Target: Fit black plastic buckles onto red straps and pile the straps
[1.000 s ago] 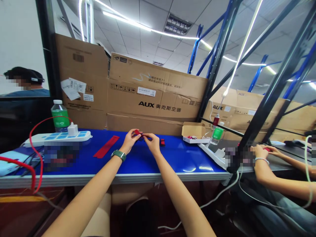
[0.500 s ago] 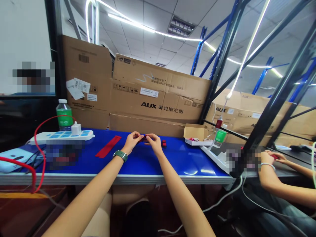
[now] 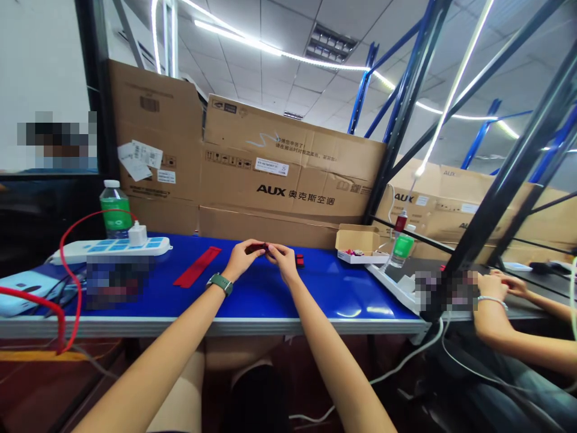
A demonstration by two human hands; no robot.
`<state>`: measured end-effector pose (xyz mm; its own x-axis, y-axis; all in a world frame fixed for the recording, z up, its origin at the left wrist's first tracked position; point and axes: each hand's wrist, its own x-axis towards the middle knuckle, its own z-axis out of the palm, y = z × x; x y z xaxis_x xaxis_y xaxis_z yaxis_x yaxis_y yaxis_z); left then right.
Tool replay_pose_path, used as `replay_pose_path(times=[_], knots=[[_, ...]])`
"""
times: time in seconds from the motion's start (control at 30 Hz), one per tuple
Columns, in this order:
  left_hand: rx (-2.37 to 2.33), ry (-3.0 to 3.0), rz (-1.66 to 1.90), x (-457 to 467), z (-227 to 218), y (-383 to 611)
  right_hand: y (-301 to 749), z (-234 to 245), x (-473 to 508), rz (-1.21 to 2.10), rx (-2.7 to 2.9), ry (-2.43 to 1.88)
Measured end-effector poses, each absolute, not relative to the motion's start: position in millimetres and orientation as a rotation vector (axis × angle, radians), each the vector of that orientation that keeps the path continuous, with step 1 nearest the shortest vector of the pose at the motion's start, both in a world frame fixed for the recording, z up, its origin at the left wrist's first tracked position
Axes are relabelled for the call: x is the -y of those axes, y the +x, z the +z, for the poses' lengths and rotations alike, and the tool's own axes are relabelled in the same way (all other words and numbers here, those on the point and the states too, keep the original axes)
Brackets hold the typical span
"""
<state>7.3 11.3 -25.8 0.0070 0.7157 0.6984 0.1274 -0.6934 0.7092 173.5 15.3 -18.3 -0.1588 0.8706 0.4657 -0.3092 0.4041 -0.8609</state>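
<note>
Both hands meet over the blue table (image 3: 315, 297): left hand (image 3: 241, 260) and right hand (image 3: 282, 260) pinch a small red-black clip (image 3: 258, 247) between fingertips, just above the tabletop. Another clip (image 3: 299, 260) sits just right; red strap (image 3: 197, 266) lies left.

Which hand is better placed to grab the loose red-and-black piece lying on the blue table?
Right, probably. The loose piece lies just beside the right hand; the left hand sits farther away, across it. Both hands pinch a small red part.
</note>
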Motion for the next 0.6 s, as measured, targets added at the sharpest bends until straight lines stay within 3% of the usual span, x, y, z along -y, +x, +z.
replay_pose_path(times=[0.2, 0.6], knots=[[-0.938, 1.898, 1.74, -8, -24, 7, 178, -20, -18, 1.186, 1.387, -0.582], [-1.041, 2.052, 1.7, -5, -27, 6, 188, -29, -36, 0.783, 1.615, -0.676]])
